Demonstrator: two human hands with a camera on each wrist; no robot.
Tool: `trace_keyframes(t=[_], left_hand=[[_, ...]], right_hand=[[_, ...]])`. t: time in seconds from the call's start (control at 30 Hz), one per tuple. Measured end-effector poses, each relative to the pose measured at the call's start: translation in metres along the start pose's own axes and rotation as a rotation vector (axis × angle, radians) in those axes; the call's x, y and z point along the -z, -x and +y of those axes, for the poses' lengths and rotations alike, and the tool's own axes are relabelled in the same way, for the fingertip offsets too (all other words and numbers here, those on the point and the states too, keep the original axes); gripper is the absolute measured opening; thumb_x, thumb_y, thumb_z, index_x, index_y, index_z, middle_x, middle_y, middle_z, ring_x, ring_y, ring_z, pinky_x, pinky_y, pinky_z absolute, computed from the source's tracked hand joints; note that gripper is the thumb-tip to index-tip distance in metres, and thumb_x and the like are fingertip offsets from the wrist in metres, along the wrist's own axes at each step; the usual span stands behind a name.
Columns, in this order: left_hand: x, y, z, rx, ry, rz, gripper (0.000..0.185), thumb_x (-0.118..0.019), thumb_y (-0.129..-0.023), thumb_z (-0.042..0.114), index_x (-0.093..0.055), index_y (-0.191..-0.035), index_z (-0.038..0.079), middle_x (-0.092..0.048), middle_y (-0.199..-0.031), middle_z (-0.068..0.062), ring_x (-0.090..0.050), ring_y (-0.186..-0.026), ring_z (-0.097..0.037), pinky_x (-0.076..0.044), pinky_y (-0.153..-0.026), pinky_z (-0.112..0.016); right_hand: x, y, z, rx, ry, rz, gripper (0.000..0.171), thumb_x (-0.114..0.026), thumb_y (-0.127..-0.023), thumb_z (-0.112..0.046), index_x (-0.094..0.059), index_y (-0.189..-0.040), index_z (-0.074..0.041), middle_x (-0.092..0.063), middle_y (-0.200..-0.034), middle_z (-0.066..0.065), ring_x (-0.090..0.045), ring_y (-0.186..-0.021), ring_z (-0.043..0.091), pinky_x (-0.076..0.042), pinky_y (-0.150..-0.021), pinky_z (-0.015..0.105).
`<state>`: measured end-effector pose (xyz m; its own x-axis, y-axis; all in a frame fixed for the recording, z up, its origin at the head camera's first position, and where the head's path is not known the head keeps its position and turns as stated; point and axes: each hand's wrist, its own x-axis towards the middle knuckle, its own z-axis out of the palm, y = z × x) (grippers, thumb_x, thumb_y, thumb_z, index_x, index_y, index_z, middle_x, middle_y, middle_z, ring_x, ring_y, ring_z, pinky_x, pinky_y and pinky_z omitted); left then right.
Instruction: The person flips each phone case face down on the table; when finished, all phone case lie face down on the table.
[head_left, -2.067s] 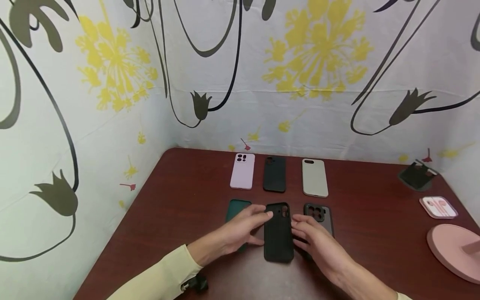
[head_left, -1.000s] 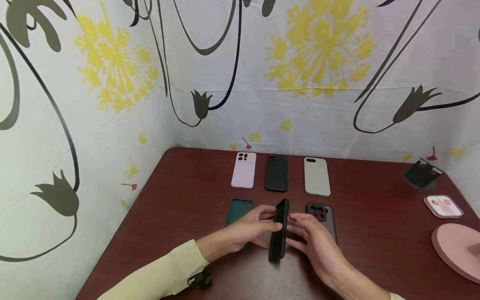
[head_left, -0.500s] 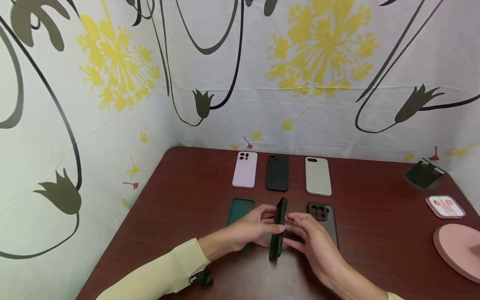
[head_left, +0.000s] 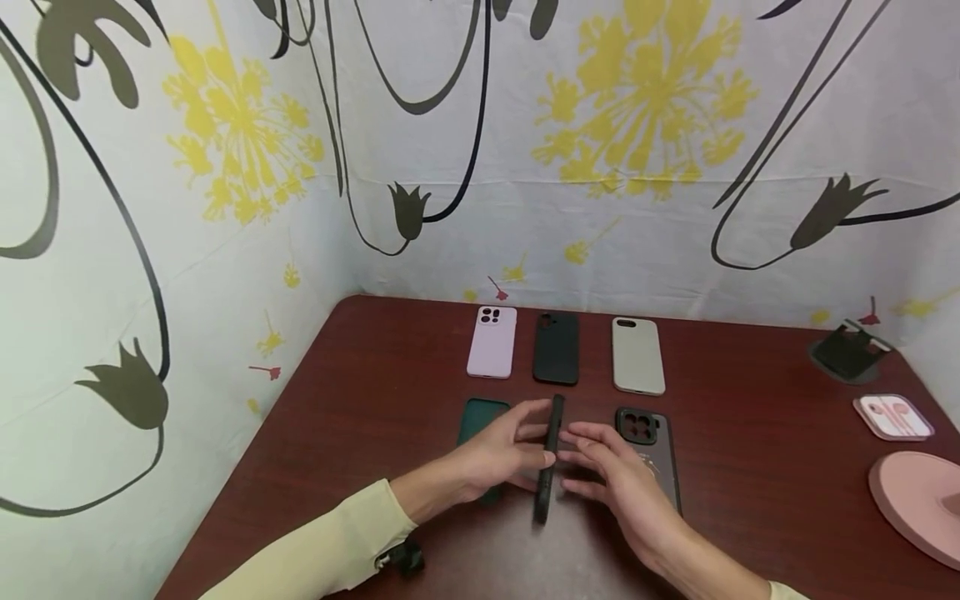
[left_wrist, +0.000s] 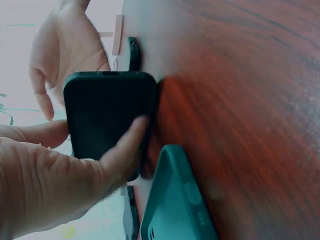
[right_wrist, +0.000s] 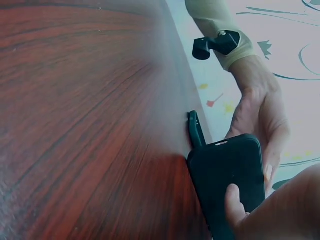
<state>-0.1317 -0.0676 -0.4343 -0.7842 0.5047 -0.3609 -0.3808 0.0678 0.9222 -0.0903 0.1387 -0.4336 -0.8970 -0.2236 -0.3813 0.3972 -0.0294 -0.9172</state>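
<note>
A black phone case (head_left: 549, 479) stands on its long edge above the table, edge-on in the head view. My left hand (head_left: 491, 454) grips it, with the thumb over its hollow inner side in the left wrist view. My right hand (head_left: 626, 479) is held beside its back, fingers fairly straight; in the right wrist view one fingertip lies against the black back (right_wrist: 215, 167). A green phone case (head_left: 476, 417) lies partly hidden under my left hand. Behind my right hand lies a grey phone case (head_left: 662, 454) with a black camera frame.
Along the back lie a lilac phone case (head_left: 491, 346), a dark phone case (head_left: 556, 350) and a cream phone case (head_left: 638, 358). On the right are a dark stand (head_left: 849, 352), a boxed earphone set (head_left: 892, 417) and a pink round base (head_left: 911, 500). Patterned cloth walls enclose the table.
The black phone case has turned from lying face-up between both hands to standing on its edge. It has shifted slightly left over the last half second, and my right hand has followed.
</note>
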Motion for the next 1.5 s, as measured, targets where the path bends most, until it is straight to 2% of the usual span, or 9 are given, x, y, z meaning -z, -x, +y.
trace_keyframes(t=[0.17,0.4,0.63,0.8,0.9,1.03,1.13,1.33,1.5], left_hand=[[0.004,0.004,0.002,-0.032,0.019,-0.024,0.069,-0.061,-0.103,-0.003,-0.038,-0.162,0.023,-0.052,-0.158,-0.022,-0.068,-0.127,-0.045,-0.062,-0.094,-0.061],[0.011,0.008,0.001,-0.034,0.003,0.026,0.069,-0.060,-0.103,-0.007,-0.038,-0.162,0.022,-0.058,-0.152,-0.022,-0.070,-0.125,-0.039,-0.063,-0.093,-0.058],[0.018,0.009,-0.004,-0.046,-0.035,0.072,0.070,-0.056,-0.103,-0.009,-0.035,-0.163,0.019,-0.061,-0.149,-0.019,-0.071,-0.122,-0.034,-0.065,-0.092,-0.054],[0.021,0.011,-0.006,-0.061,-0.084,0.079,0.075,-0.056,-0.102,-0.009,-0.030,-0.167,0.021,-0.058,-0.152,-0.018,-0.072,-0.120,-0.033,-0.066,-0.089,-0.049],[0.022,0.012,-0.007,-0.065,-0.104,0.080,0.077,-0.055,-0.102,-0.008,-0.028,-0.168,0.023,-0.055,-0.155,-0.017,-0.072,-0.120,-0.031,-0.066,-0.087,-0.048],[0.022,0.011,-0.008,-0.067,-0.081,0.085,0.078,-0.054,-0.101,-0.011,-0.030,-0.167,0.024,-0.052,-0.154,-0.017,-0.072,-0.118,-0.030,-0.067,-0.083,-0.046],[0.022,0.009,-0.010,-0.065,-0.061,0.087,0.079,-0.054,-0.100,-0.013,-0.031,-0.166,0.023,-0.051,-0.152,-0.018,-0.073,-0.116,-0.030,-0.067,-0.081,-0.044],[0.023,0.007,-0.011,-0.047,-0.015,0.076,0.080,-0.051,-0.099,-0.015,-0.031,-0.166,0.023,-0.050,-0.151,-0.019,-0.072,-0.113,-0.028,-0.067,-0.079,-0.042],[0.021,0.005,-0.013,-0.028,-0.023,0.082,0.079,-0.050,-0.100,-0.015,-0.031,-0.166,0.025,-0.044,-0.157,-0.019,-0.069,-0.117,-0.028,-0.067,-0.075,-0.041]], right_hand=[[-0.001,-0.004,0.002,-0.016,0.024,-0.044,0.053,-0.046,-0.113,-0.034,-0.036,-0.159,-0.010,-0.043,-0.164,0.015,-0.052,-0.144,0.032,-0.058,-0.109,0.046],[-0.003,-0.011,0.003,-0.063,0.024,-0.067,0.061,-0.048,-0.113,-0.037,-0.029,-0.162,-0.008,-0.034,-0.169,0.020,-0.037,-0.156,0.042,-0.055,-0.112,0.052],[-0.006,-0.013,0.006,-0.061,-0.005,-0.082,0.060,-0.044,-0.114,-0.024,-0.020,-0.164,-0.003,-0.018,-0.173,0.023,-0.023,-0.159,0.047,-0.059,-0.104,0.057],[-0.007,-0.013,0.008,-0.065,-0.016,-0.066,0.059,-0.043,-0.113,-0.021,-0.019,-0.164,-0.003,-0.013,-0.174,0.023,-0.019,-0.160,0.046,-0.060,-0.103,0.056],[-0.007,-0.013,0.007,-0.067,-0.013,-0.048,0.063,-0.045,-0.113,-0.023,-0.015,-0.165,-0.005,-0.014,-0.174,0.025,-0.021,-0.160,0.047,-0.061,-0.102,0.056],[-0.008,-0.011,0.005,-0.067,0.009,-0.020,0.068,-0.047,-0.113,-0.026,-0.008,-0.166,-0.008,-0.019,-0.172,0.027,-0.025,-0.159,0.049,-0.061,-0.102,0.057],[-0.008,-0.012,0.004,-0.077,0.026,-0.007,0.069,-0.048,-0.112,-0.026,-0.009,-0.167,-0.008,-0.022,-0.171,0.027,-0.029,-0.157,0.049,-0.060,-0.102,0.056],[-0.004,-0.015,0.008,-0.076,0.065,0.000,0.063,-0.040,-0.113,-0.012,-0.012,-0.168,-0.003,-0.022,-0.171,0.027,-0.034,-0.155,0.048,-0.059,-0.104,0.053],[-0.001,-0.014,0.010,-0.024,0.145,0.032,0.062,-0.041,-0.110,-0.004,-0.017,-0.167,-0.005,-0.026,-0.168,0.025,-0.049,-0.142,0.041,-0.059,-0.097,0.045]])
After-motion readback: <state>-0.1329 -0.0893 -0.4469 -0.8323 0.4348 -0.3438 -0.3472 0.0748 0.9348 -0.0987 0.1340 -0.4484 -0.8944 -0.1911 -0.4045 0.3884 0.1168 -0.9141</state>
